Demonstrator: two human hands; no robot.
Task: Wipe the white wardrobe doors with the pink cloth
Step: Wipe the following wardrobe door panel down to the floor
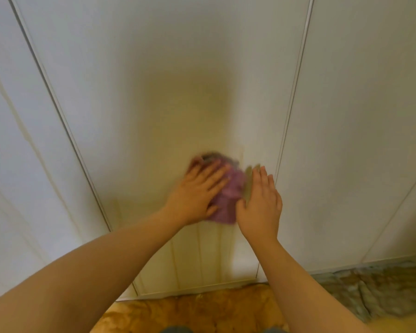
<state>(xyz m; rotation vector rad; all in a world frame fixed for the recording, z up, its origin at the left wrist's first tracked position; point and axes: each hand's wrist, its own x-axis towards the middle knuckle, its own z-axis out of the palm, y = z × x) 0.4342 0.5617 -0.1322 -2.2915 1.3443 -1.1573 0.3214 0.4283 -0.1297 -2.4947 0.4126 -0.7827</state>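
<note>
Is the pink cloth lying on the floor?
No, the left hand presses the pink cloth against the white wardrobe door, above the floor.

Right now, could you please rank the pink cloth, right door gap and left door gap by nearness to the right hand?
1. pink cloth, touching the right hand thumb-side.
2. right door gap, beside its little finger.
3. left door gap, far left.

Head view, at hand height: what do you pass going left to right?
Left door gap → left hand → pink cloth → right hand → right door gap.
</note>
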